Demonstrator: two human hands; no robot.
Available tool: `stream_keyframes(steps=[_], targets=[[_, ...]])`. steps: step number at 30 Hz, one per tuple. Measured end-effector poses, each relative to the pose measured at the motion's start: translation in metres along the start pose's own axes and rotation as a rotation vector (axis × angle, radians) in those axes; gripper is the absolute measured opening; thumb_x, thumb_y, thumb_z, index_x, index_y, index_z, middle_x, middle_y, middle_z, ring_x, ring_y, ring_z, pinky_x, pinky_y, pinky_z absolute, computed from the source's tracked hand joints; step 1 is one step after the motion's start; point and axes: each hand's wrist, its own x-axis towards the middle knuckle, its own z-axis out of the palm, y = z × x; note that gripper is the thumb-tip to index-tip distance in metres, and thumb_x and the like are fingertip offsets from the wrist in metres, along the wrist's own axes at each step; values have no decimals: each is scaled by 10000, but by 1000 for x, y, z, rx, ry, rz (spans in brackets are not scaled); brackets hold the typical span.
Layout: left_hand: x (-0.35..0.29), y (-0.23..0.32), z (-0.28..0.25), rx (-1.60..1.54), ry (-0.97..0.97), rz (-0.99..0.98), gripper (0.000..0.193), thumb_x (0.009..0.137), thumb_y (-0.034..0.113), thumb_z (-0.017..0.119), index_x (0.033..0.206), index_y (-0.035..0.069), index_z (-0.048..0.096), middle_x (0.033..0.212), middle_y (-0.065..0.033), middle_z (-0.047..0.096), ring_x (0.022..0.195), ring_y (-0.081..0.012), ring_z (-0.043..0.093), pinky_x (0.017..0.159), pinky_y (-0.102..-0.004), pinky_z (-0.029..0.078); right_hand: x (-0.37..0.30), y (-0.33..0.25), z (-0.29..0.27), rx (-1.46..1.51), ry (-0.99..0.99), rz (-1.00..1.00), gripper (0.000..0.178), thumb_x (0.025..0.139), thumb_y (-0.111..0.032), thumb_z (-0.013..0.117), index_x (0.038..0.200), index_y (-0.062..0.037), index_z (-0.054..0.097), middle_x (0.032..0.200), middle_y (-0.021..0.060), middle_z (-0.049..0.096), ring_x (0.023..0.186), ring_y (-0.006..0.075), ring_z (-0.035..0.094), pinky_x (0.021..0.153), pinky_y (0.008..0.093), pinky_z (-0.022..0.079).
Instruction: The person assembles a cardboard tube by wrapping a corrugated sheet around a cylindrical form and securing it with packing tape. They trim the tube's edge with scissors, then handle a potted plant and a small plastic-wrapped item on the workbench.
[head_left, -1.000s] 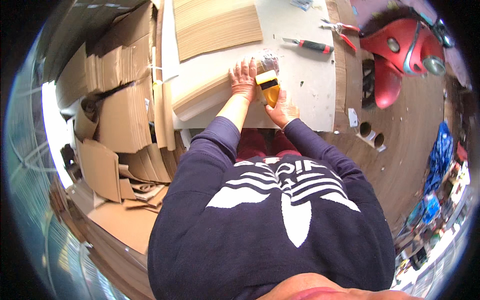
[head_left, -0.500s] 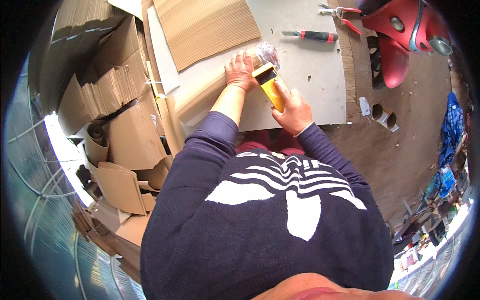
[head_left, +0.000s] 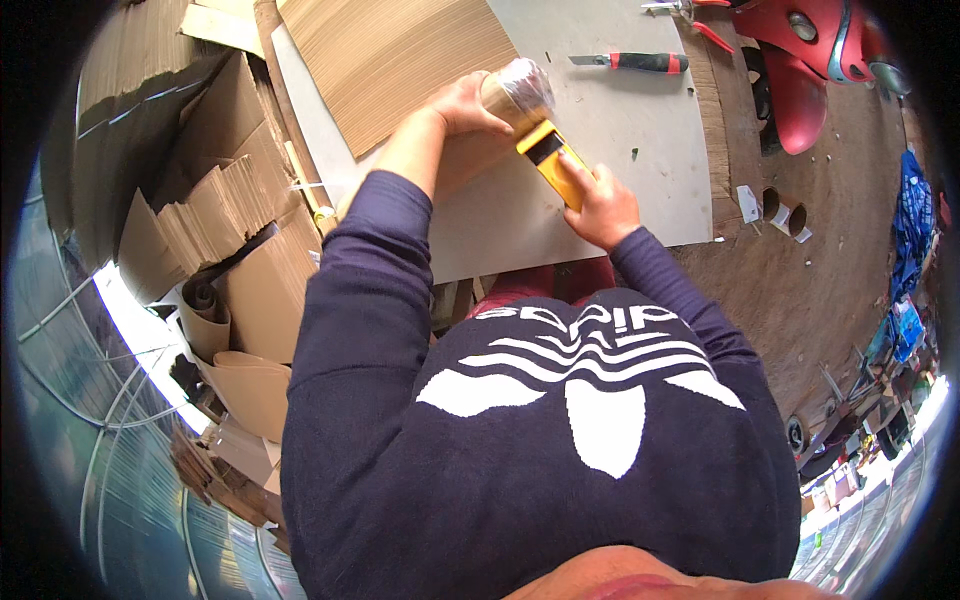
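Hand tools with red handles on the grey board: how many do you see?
2. A red-handled knife lies at the far side of the grey board. Red-handled pliers lie beyond it, cut off by the picture's top edge; more may be hidden.

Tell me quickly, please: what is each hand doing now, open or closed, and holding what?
Left hand: closed on the tape roll.
Right hand: closed on the handle of the yellow tape dispenser.

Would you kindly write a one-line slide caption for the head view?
Left hand on a tape roll, right hand gripping the yellow tape dispenser over a grey board beside stacked cardboard.
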Motion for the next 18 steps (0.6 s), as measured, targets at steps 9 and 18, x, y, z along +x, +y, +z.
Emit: stream_keyframes(steps=[9,18], targets=[[-11,-32,16,606,404,29,1002,724,438,781,1554,87,343,1594,-160,367,1485,-333,327,1188,-517,278,98,-58,-21,19,3,55,749,746,-262,769,1443,-340,505,943,145,616,796,358,678,698,464,578],[13,-28,18,511,544,-69,1224,578,586,870,1547,97,303,1521,-141,409,1411,-336,382,1151,-522,291,39,-49,-29,95,77,15,744,707,-234,759,1418,-291,550,856,124,550,730,345,630,644,448,551]])
